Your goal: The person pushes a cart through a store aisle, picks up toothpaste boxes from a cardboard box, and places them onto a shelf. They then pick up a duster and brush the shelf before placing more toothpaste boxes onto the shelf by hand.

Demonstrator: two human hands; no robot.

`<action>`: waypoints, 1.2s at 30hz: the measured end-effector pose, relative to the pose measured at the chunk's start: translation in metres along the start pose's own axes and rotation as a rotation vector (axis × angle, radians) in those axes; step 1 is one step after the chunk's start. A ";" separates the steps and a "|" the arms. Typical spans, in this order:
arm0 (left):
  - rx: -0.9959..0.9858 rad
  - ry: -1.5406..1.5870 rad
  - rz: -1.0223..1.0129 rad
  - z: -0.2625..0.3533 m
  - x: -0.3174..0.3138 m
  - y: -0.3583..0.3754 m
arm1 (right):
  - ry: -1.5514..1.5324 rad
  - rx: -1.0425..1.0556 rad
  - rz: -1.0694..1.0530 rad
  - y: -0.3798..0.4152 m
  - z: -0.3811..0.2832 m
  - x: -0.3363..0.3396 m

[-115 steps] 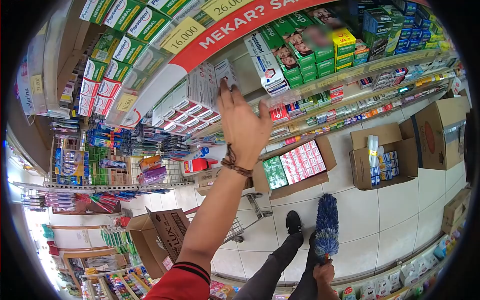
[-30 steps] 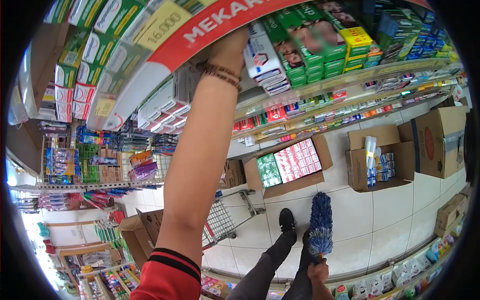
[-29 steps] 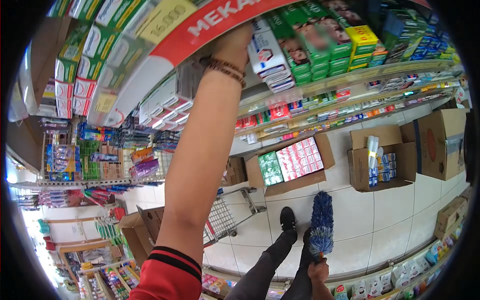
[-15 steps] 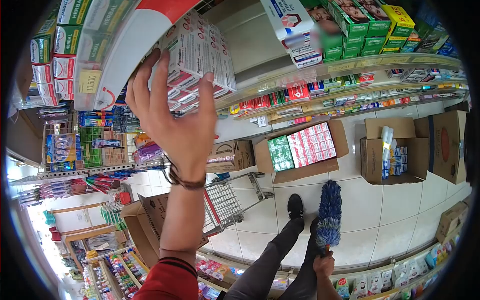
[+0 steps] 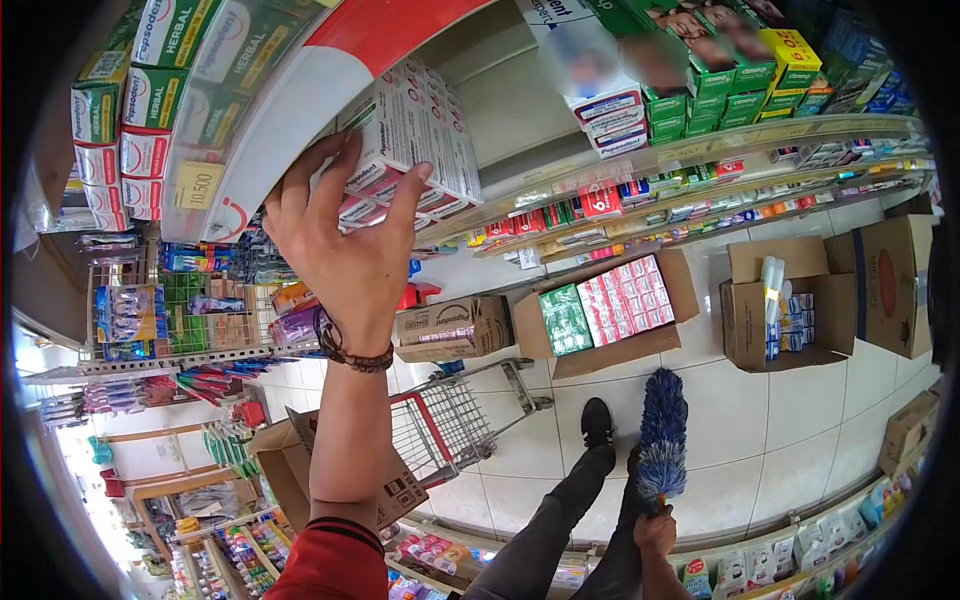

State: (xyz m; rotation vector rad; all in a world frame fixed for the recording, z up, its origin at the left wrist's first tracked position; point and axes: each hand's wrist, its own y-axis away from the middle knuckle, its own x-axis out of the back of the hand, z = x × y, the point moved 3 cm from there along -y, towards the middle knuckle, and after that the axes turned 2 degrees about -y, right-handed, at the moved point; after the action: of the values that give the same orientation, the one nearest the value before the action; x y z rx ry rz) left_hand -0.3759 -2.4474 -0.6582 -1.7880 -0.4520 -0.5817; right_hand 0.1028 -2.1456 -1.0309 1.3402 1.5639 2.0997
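Observation:
My left hand (image 5: 345,240), with a braided bracelet on the wrist, reaches up to a block of white and red Pepsodent toothpaste boxes (image 5: 415,125) at the front of the shelf. Its fingers bend round the block's left side and the thumb presses near its right front edge. The palm hides part of the lower boxes. Down by my legs, my right hand (image 5: 655,532) is closed round the handle of a fluffy blue duster (image 5: 664,430), whose head points away from me over the floor.
Green toothpaste boxes (image 5: 705,75) stand further right on the shelf (image 5: 520,110). On the tiled floor are an open carton (image 5: 620,358) of toothpaste, another open carton (image 5: 745,325) and a wire shopping cart (image 5: 450,420). Toothbrush packs (image 5: 130,310) hang at the left.
My left hand has settled closer round the toothpaste boxes, its fingertips now against them. The view has shifted slightly. My right hand still holds the duster in about the same place.

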 end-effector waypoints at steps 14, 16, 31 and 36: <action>0.416 0.401 0.251 0.000 0.004 0.016 | 0.006 -0.003 -0.017 0.001 0.000 0.001; 0.577 0.541 0.284 0.006 0.006 0.016 | -0.009 -0.009 -0.034 0.001 -0.005 0.003; 0.603 0.552 0.021 0.019 0.021 0.015 | -0.034 -0.049 -0.073 -0.002 -0.006 0.012; 0.491 0.564 -0.019 0.031 0.016 0.003 | -0.013 -0.026 -0.041 -0.002 -0.005 0.013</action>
State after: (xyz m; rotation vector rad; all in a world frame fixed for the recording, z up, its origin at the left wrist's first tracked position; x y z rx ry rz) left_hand -0.3567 -2.4183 -0.6585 -1.0928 -0.1944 -0.8685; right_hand 0.0911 -2.1397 -1.0253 1.2997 1.5398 2.0755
